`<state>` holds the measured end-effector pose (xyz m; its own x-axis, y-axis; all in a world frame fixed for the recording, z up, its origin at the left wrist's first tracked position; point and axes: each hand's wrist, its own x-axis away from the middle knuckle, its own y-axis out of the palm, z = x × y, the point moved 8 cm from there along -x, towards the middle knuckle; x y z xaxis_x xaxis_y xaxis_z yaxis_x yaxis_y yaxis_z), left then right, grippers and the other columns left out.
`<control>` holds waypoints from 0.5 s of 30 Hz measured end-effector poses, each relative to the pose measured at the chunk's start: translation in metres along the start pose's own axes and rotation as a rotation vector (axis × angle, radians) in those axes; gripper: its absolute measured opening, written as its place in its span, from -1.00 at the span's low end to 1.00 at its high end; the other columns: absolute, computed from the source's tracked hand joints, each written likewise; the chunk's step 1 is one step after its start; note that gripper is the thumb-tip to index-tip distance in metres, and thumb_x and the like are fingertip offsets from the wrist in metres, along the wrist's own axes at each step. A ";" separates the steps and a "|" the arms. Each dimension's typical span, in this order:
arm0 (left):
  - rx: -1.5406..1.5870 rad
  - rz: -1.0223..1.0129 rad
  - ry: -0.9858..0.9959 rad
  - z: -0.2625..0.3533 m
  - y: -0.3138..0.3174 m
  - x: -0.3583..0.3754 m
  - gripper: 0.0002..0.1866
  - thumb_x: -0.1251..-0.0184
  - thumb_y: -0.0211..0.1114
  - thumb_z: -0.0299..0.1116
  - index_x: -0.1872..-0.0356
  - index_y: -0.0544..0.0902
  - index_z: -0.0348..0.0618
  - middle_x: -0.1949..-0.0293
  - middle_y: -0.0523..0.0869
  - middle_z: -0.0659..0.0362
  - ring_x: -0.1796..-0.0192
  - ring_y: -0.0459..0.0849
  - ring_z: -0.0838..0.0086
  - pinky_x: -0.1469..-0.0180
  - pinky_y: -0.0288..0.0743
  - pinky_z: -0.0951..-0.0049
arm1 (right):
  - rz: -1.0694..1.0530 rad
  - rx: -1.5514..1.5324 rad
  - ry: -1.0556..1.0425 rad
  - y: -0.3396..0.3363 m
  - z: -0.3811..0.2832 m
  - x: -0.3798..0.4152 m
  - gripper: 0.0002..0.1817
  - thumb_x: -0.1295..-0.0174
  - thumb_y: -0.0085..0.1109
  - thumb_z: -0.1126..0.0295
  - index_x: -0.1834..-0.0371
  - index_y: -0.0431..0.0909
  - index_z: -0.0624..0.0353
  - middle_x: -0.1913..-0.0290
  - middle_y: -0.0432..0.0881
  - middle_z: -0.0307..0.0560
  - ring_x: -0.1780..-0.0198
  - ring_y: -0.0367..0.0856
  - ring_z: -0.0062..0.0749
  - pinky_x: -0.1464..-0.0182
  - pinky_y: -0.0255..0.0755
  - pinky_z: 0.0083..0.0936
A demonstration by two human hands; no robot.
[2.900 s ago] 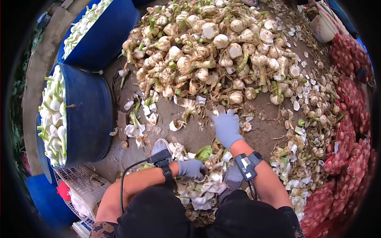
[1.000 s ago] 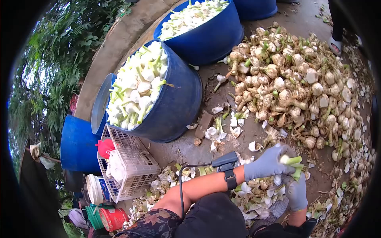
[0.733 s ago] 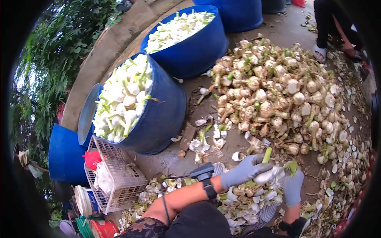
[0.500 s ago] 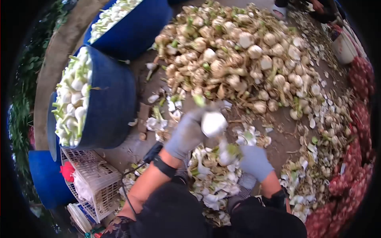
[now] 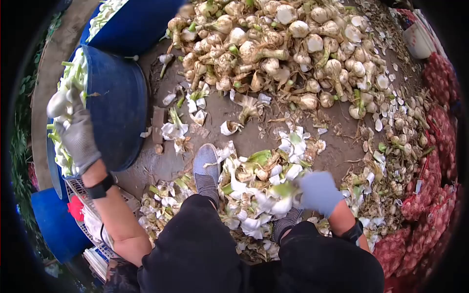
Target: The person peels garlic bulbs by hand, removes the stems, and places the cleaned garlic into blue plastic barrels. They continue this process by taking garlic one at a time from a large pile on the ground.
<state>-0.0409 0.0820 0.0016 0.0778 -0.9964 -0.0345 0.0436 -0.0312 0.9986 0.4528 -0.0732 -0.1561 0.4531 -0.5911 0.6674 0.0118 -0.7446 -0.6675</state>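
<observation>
My left hand (image 5: 80, 136), in a grey work glove, is closed on a peeled white garlic bulb (image 5: 59, 104). It holds the bulb over a blue tub (image 5: 115, 110) heaped with clean white garlic (image 5: 68, 151) that has green stems. My right hand (image 5: 320, 194), gloved in light grey and blurred, hangs low before my right knee with its fingers curled. At its fingertips is a smeared white and green piece (image 5: 281, 195), perhaps garlic or its skin; motion hides which. Beneath it lies a heap of garlic peelings (image 5: 251, 185) between my shoes.
A large pile of unpeeled garlic (image 5: 273, 53) lies ahead on the ground. Another blue tub (image 5: 139, 29) of white garlic stands at the far left. A white plastic crate (image 5: 90, 215) sits near my left arm. Red mesh sacks (image 5: 430, 195) line the right side.
My left hand has carried the white garlic bulb leftward from in front of me to the blue tub. My right hand has moved slightly right. The view has shifted, showing my left shoe.
</observation>
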 end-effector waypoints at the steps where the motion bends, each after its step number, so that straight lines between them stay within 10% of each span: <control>1: -0.078 0.022 0.146 -0.011 0.024 0.011 -0.45 -0.52 0.02 -0.23 -0.36 0.24 -0.44 -0.42 0.27 -0.16 -0.41 0.36 0.11 -0.43 0.31 0.14 | -0.007 -0.003 -0.001 -0.001 -0.001 -0.005 -0.72 -0.02 0.14 0.39 0.17 0.70 -0.08 0.32 0.70 -0.04 0.20 0.69 -0.18 0.19 0.52 -0.23; 4: -0.545 -0.147 -0.220 -0.090 0.002 0.028 -0.41 -0.49 0.00 -0.29 -0.45 0.15 -0.32 -0.39 0.32 -0.12 -0.45 0.29 0.21 -0.34 0.40 0.33 | 0.537 -0.172 0.029 -0.048 0.001 -0.025 -0.70 -0.04 0.17 0.47 0.13 0.68 -0.08 0.24 0.66 -0.08 0.20 0.62 -0.17 0.13 0.48 -0.25; 6: -1.404 -0.010 -0.133 -0.168 -0.039 0.047 -0.55 -0.47 0.11 -0.26 -0.29 0.42 -0.25 -0.20 0.57 0.07 -0.04 0.62 0.47 -0.10 0.50 0.47 | 0.610 -0.307 -0.090 -0.022 -0.006 -0.053 -0.70 -0.02 0.18 0.48 0.15 0.68 -0.08 0.24 0.64 -0.09 0.22 0.60 -0.16 0.13 0.46 -0.24; 8: -1.432 0.067 -0.664 -0.243 -0.104 0.070 -0.65 -0.41 0.22 -0.25 -0.11 0.59 -0.21 -0.01 0.67 0.12 0.00 0.65 0.46 -0.02 0.54 0.49 | 0.772 0.150 -0.183 -0.002 -0.023 -0.072 -0.73 -0.01 0.21 0.40 0.17 0.67 -0.10 0.36 0.63 -0.13 0.30 0.60 -0.25 0.17 0.43 -0.28; 11: -1.758 -0.291 -0.883 -0.303 -0.164 0.110 -0.62 -0.35 0.31 -0.28 -0.13 0.58 -0.19 -0.03 0.65 0.16 0.01 0.65 0.42 -0.09 0.54 0.40 | 0.438 0.078 -0.112 0.013 -0.015 -0.080 -0.79 -0.02 0.20 0.43 0.26 0.68 -0.07 0.38 0.64 -0.10 0.32 0.60 -0.28 0.15 0.41 -0.31; 13: -1.815 -0.454 -0.907 -0.316 -0.176 0.123 -0.59 -0.32 0.34 -0.30 -0.15 0.56 -0.21 -0.05 0.64 0.16 0.01 0.65 0.43 -0.08 0.55 0.41 | 0.504 -0.065 -0.082 -0.017 -0.016 -0.057 -0.82 -0.09 0.20 0.49 0.26 0.70 0.01 0.38 0.64 -0.05 0.29 0.62 -0.31 0.13 0.44 -0.33; 15: -1.869 -0.653 -0.885 -0.333 -0.173 0.119 -0.55 -0.29 0.36 -0.33 -0.17 0.53 -0.23 -0.06 0.63 0.16 0.01 0.64 0.44 -0.06 0.56 0.42 | 0.629 -0.979 -0.089 -0.045 0.002 -0.045 -0.76 -0.16 0.25 0.48 0.08 0.69 0.09 0.35 0.65 -0.06 0.25 0.62 -0.37 0.12 0.48 -0.43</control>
<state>0.2924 -0.0050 -0.1887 -0.6801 -0.6640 0.3106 0.5673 -0.7451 -0.3508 0.4336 -0.0124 -0.1564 0.1962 -0.9460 0.2582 -0.9121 -0.2728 -0.3062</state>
